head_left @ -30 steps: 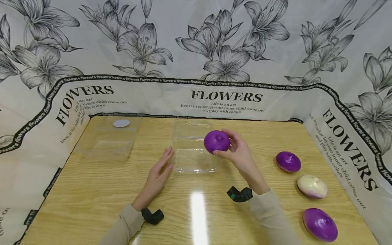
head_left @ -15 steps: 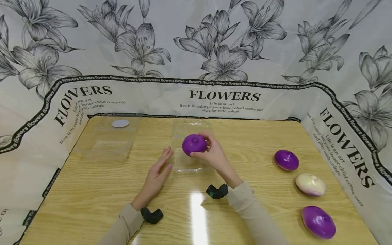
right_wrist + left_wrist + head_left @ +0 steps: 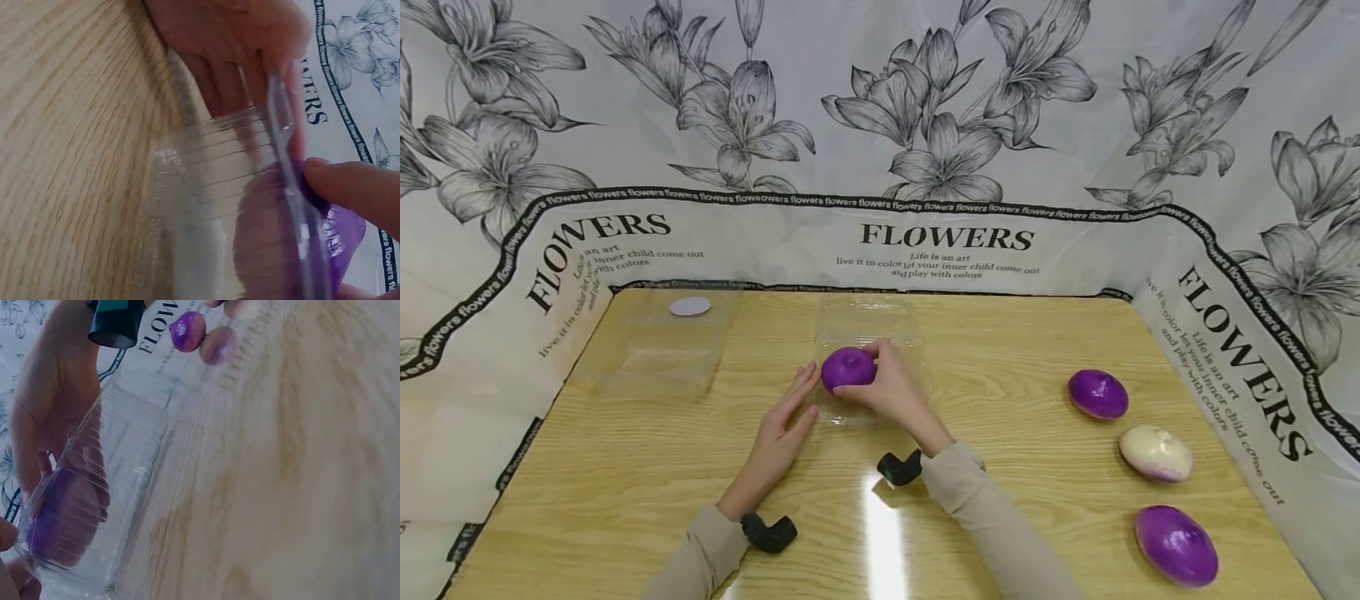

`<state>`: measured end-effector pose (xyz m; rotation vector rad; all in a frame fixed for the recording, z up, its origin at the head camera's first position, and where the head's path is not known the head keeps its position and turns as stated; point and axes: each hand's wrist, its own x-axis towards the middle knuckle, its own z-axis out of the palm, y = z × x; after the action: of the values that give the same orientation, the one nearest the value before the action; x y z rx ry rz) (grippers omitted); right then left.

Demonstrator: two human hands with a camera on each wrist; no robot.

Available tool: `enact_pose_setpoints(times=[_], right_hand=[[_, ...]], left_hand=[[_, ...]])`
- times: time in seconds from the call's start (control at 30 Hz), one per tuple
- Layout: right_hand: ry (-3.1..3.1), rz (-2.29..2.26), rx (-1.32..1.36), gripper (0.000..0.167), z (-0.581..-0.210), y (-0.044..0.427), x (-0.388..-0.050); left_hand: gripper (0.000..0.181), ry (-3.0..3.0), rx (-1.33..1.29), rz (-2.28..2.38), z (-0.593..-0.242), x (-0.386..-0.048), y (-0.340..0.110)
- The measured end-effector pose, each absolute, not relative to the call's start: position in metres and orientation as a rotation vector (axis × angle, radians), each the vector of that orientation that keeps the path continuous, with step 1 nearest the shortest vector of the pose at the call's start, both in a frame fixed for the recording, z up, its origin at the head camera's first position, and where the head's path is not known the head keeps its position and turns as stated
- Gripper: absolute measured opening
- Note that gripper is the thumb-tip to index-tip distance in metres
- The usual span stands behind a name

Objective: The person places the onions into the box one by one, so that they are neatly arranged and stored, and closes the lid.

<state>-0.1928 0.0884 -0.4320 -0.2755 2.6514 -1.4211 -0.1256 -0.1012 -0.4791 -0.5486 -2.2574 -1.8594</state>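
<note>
In the head view, my right hand (image 3: 895, 390) grips a glossy purple onion (image 3: 847, 371) from its right side, thumb in front. The onion is low in the left half of a clear plastic clamshell box (image 3: 835, 414), and both wrist views show it through the ribbed box wall (image 3: 215, 165). My left hand (image 3: 778, 432) lies along the left side of the box with straight fingers, the fingertips at its edge. The onion's tip points upward. Whether its underside touches the box bottom I cannot tell.
On the right of the table stand a purple onion (image 3: 1097, 394), one with its pale side up (image 3: 1156, 454) and another purple one (image 3: 1176, 546). A clear plastic piece (image 3: 662, 367) with a white oval label (image 3: 690, 307) lies at the back left. Printed cloth (image 3: 947, 258) walls the table.
My right hand has carried the purple onion leftward and down, from over the right side of the box into its left half. The left hand has stayed at the box's edge.
</note>
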Motion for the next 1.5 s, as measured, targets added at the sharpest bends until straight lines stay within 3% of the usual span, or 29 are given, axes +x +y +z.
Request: enact_pose_setpoints(times=[0.43, 0.87, 1.5], right_hand=[[2.762, -1.175, -0.267, 0.071, -0.444, 0.081, -0.196], [2.72, -1.177, -0.273, 0.097, -0.42, 0.1, -0.194], [2.815, -1.205, -0.394, 0.061, -0.341, 0.197, -0.163]], left_hand=[[0.044, -2.235, -0.551, -1.855, -0.479, -0.125, -0.099], [0.044, -2.247, -0.533, -1.853, -0.478, -0.125, -0.1], [0.045, -2.248, -0.534, -1.881, -0.479, -0.125, -0.1]])
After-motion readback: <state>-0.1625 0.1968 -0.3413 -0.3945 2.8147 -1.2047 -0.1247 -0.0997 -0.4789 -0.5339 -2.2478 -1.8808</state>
